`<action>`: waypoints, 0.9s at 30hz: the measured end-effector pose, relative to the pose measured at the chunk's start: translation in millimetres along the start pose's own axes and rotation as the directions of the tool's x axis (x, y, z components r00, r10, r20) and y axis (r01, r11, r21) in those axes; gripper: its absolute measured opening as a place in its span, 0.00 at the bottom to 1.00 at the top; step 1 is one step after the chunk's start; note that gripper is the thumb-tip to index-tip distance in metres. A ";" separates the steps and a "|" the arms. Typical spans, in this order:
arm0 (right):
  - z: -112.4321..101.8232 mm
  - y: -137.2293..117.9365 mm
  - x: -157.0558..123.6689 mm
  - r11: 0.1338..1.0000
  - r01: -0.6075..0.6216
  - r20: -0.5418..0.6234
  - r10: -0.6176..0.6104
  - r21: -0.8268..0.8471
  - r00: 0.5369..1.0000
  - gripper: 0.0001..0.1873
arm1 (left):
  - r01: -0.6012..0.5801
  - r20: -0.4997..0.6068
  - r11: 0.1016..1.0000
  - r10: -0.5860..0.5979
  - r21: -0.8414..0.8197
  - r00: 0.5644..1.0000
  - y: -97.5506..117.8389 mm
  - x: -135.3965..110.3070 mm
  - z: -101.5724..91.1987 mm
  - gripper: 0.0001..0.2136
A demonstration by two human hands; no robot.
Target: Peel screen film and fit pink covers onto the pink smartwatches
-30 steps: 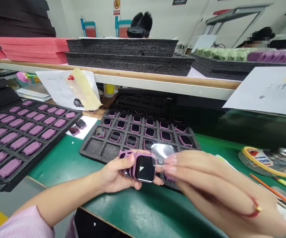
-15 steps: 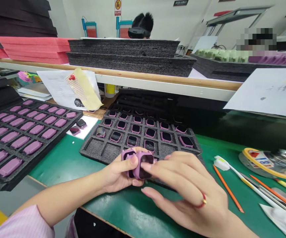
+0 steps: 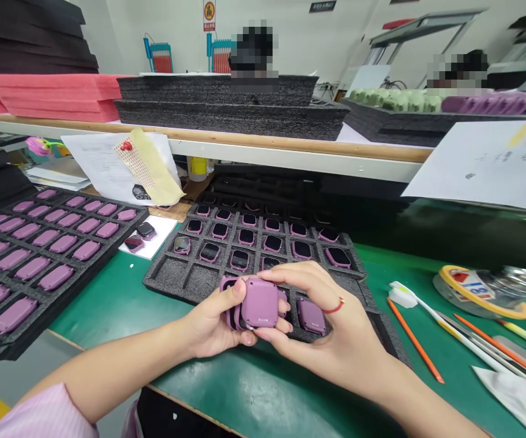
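My left hand (image 3: 220, 319) is closed around a small stack of purple watch cases (image 3: 232, 307). The front watch case (image 3: 262, 303) turns its plain purple back, with small pale lettering, toward me. My right hand (image 3: 331, 322) spans that front case, fingertips at its upper edge and thumb at its lower edge. Below and behind the hands lies the black foam tray (image 3: 167, 274), its far rows filled with purple watch cases, dark screens up. Another watch case (image 3: 312, 316) lies back up in the tray beside my right hand. My fingers partly hide the stack.
A second foam tray (image 3: 5, 344) of back-up purple cases lies left. Two watch cases rest on white paper (image 3: 160, 234). To the right are an orange stick (image 3: 416, 340), a white brush (image 3: 431, 313) and a tape roll (image 3: 482, 292). A shelf edge (image 3: 290, 155) crosses above.
The front watch case has turned from its dark screen to its purple back. My right hand has gone from touching the screen to gripping the case's edges.
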State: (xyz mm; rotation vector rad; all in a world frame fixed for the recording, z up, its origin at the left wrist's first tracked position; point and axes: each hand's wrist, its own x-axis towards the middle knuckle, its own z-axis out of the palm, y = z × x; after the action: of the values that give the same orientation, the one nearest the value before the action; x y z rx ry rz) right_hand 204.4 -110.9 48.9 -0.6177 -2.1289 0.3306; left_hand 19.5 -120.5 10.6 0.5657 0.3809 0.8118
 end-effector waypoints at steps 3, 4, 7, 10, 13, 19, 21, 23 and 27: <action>-8.3 4.8 3.9 0.994 0.052 0.041 -0.048 -0.100 0.998 0.24 | -0.031 -0.072 0.999 0.031 -0.007 0.997 -0.5 0.4 1.8 0.25; -13.5 9.0 5.2 0.989 0.038 0.036 -0.033 -0.145 0.999 0.23 | -0.038 -0.108 0.999 0.037 -0.016 0.994 -0.3 0.9 2.7 0.23; -31.2 33.0 4.2 0.959 -0.133 -0.056 0.123 -0.252 0.991 0.19 | -0.044 -0.246 0.997 0.028 -0.062 0.969 2.6 2.6 5.2 0.17; -41.9 68.8 -9.1 0.908 -0.277 -0.078 0.266 -0.316 0.961 0.17 | -0.047 -0.305 0.994 0.016 -0.095 0.952 7.0 2.6 5.6 0.13; -42.8 100.5 -28.3 0.888 -0.281 0.013 0.306 -0.364 0.952 0.17 | -0.054 -0.258 0.996 0.032 -0.077 0.966 8.9 0.7 4.6 0.13; -43.6 89.4 -25.9 0.906 -0.284 0.039 0.311 -0.315 0.950 0.10 | -0.016 -0.258 0.997 -0.003 -0.073 0.966 6.9 0.4 9.0 0.16; -42.1 61.3 -12.2 0.929 -0.292 -0.038 0.291 -0.227 0.956 0.09 | 0.009 -0.220 0.996 -0.029 -0.094 0.975 6.2 1.6 9.7 0.19; -36.3 31.2 -0.5 0.972 -0.202 0.004 0.204 -0.124 0.979 0.08 | 0.016 -0.178 0.995 -0.034 -0.099 0.983 5.3 2.5 8.8 0.21; -13.8 -3.7 4.0 0.997 -0.037 0.142 0.048 -0.074 0.989 0.18 | 0.006 -0.125 0.997 -0.016 -0.079 0.992 2.9 2.7 6.0 0.22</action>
State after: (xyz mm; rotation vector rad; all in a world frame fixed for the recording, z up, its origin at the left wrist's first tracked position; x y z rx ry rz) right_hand 212.5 -111.6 61.3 -0.6999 -2.2760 0.3325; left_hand 22.7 -118.8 16.8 0.4403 0.4646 0.8507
